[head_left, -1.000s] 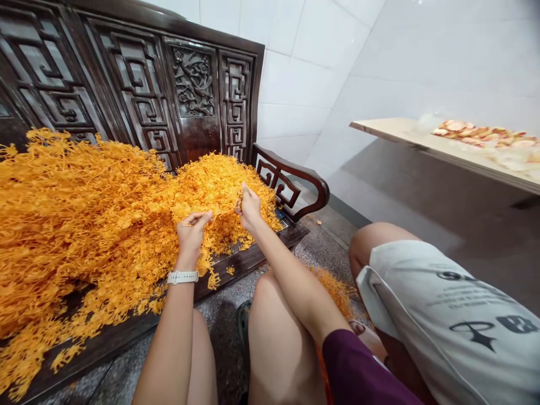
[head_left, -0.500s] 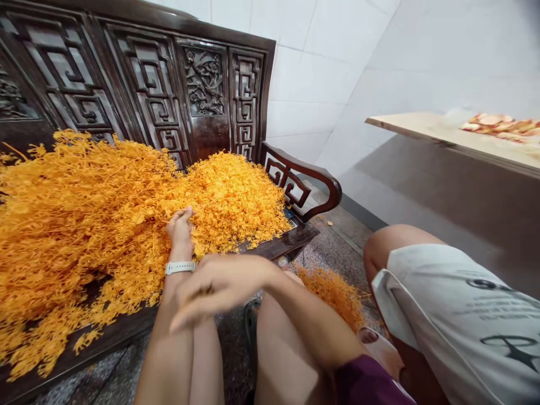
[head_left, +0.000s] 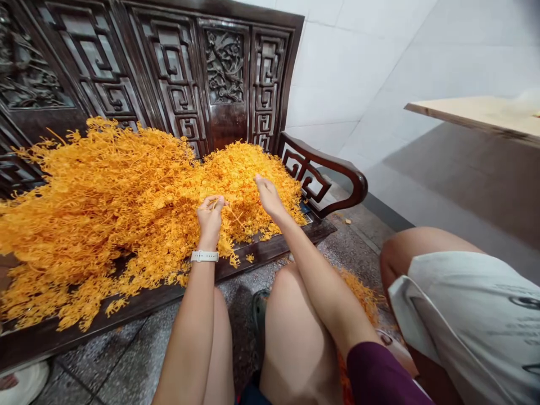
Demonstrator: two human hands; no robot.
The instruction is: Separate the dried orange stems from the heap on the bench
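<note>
Prob. midway: L hand (head_left: pixel 210 216) pinches a thin orange stem (head_left: pixel 234 214), R hand (head_left: pixel 269 196) grip unclear, w/ big orange sprig pile (head_left: pixel 105 197) to go beside smaller heap (head_left: pixel 248 169) on worktop (head_left: pixel 270 254), scraps (head_left: pixel 360 292) on floor (head_left: pixel 169 326).

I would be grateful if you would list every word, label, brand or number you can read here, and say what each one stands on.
No text is readable.
Pale garment at the right: rows of small print, too blurred to read.
Same garment, right edge: larger dark marks, partly cut off; I cannot tell whether they are letters.
White wristband: tiny dark marks, too small to make out.
</note>
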